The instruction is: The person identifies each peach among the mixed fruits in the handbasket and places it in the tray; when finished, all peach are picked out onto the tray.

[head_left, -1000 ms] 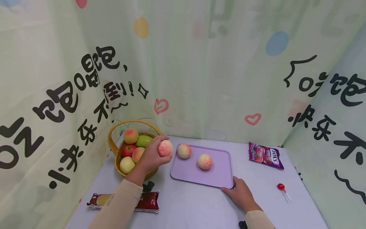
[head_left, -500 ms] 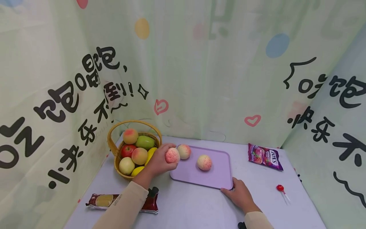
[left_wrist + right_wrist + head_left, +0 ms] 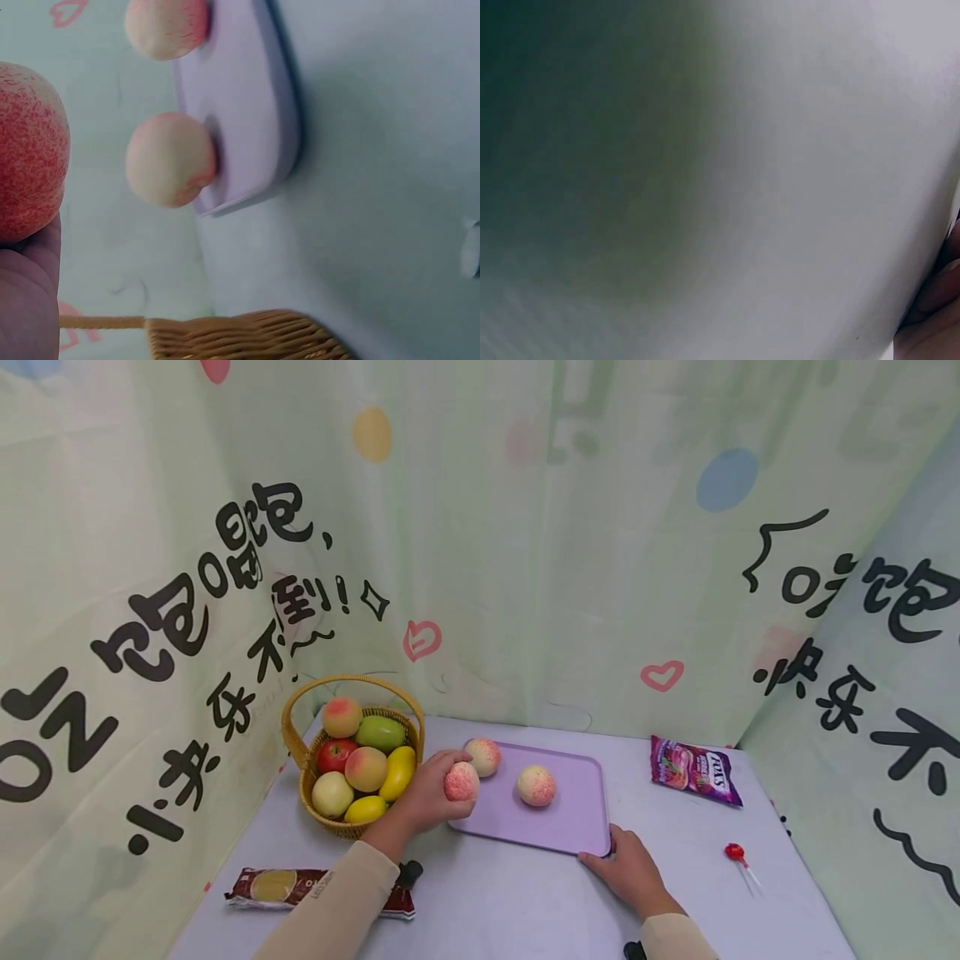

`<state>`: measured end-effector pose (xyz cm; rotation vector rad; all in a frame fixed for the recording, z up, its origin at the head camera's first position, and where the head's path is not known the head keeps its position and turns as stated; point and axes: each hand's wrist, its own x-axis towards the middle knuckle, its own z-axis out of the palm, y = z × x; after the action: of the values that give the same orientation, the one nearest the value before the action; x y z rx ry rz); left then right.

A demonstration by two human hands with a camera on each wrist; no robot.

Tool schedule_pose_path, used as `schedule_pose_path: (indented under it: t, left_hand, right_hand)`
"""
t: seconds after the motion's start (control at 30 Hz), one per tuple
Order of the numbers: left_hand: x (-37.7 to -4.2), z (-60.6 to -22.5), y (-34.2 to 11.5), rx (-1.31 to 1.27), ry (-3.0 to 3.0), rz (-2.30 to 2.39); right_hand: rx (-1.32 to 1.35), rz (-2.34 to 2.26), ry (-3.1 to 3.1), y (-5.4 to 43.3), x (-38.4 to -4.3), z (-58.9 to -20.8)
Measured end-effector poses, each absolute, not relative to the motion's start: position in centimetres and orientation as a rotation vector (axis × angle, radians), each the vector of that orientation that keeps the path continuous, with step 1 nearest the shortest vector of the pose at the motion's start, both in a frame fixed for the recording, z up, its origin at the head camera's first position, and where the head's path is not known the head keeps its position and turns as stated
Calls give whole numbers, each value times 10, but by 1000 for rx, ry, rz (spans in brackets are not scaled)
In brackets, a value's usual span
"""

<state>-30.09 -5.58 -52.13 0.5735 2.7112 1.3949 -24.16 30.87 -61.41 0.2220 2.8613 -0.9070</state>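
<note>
My left hand [image 3: 429,795] grips a speckled pink-and-cream peach [image 3: 461,782], which overlaps the left edge of the purple tray [image 3: 517,828] in the head view. The same peach [image 3: 30,154] fills the left side of the left wrist view, above part of the palm. On the tray sit two more peaches, one at the back left corner [image 3: 483,757] and one near the middle [image 3: 536,786]. My right hand [image 3: 632,870] holds the tray's front right corner, thumb at the front edge and fingers at the right side. The right wrist view is mostly a pale blur.
Left of the tray stands a wicker basket [image 3: 306,787] full of fruit, its handle arching up. A red-brown snack packet [image 3: 273,887] lies under my left forearm. To the right are a purple candy bag [image 3: 696,772] and a red lollipop [image 3: 736,852]. Printed curtains surround the table.
My left hand has carried the peach from beside the basket rightward and slightly nearer, to the tray's left edge. The yellow fruits in the basket have come into sight. The right hand stays put.
</note>
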Motion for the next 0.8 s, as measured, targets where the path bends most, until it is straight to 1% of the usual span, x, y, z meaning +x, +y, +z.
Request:
schedule_pose_path:
  t: [0.5,0.8]
  left_hand:
    - [-310,-547,-43,586,2689,1214]
    - [-320,-562,-37,702,2683,1117]
  right_hand:
    - [234,-914,2861,309,-241,-614]
    - [228,-908,2864,308,-242,-614]
